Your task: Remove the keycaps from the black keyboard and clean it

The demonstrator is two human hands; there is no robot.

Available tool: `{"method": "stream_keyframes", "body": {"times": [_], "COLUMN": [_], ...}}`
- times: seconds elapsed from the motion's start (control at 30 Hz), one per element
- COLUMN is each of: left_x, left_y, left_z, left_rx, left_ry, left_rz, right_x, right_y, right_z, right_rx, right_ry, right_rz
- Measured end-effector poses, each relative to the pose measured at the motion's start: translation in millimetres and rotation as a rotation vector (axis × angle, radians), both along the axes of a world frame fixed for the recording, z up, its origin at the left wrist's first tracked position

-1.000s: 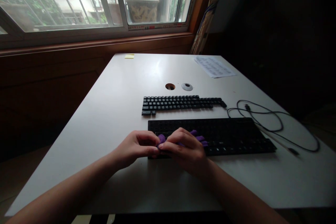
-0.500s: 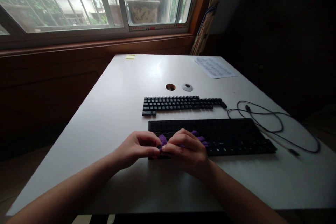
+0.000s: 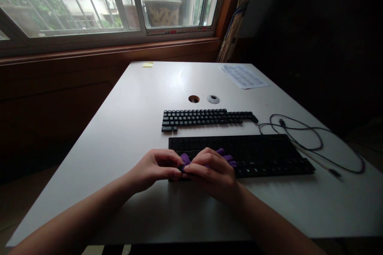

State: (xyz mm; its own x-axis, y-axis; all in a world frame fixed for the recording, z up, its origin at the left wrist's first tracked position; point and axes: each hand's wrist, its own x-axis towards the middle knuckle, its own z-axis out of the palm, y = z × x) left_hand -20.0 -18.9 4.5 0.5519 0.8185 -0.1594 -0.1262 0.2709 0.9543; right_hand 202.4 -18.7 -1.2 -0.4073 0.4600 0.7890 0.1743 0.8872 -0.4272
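My left hand [image 3: 158,166] is closed in a pinch on a small black keycap [image 3: 180,167], which is mostly covered by the fingers. Pressed against it is a purple cloth [image 3: 185,158], held between the thumb and fingers of my right hand [image 3: 214,169]; more of the cloth sticks out behind the knuckles. Both hands meet over the left front part of a black keyboard [image 3: 263,149], whose upper area looks bare of keycaps while some keys show along its front right. Behind the keyboard, loose black keycaps [image 3: 197,118] lie in rows.
A black cable [image 3: 321,143] with plugs lies coiled at the right of the white table [image 3: 119,135]. Farther back are a round hole [image 3: 194,99], its grey cover [image 3: 213,99], printed papers [image 3: 245,76] and a yellow sticky note [image 3: 147,64]. A window [image 3: 89,0] stands beyond.
Both hands stay at nearly the same spot, the fingers shifting only slightly at the keycap and cloth. The view has moved a touch.
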Motion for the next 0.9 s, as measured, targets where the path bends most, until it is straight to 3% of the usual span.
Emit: {"method": "stream_keyframes", "body": {"times": [0.9], "left_x": [-0.8], "left_y": [1.4], "left_z": [-2.1], "left_rx": [0.045], "left_ry": [0.013], "left_rz": [0.009], "right_x": [-2.4], "right_y": [-2.3], "right_z": [6.4], "right_rx": [0.038], "right_ry": [-0.013], "right_rz": [-0.051]}}
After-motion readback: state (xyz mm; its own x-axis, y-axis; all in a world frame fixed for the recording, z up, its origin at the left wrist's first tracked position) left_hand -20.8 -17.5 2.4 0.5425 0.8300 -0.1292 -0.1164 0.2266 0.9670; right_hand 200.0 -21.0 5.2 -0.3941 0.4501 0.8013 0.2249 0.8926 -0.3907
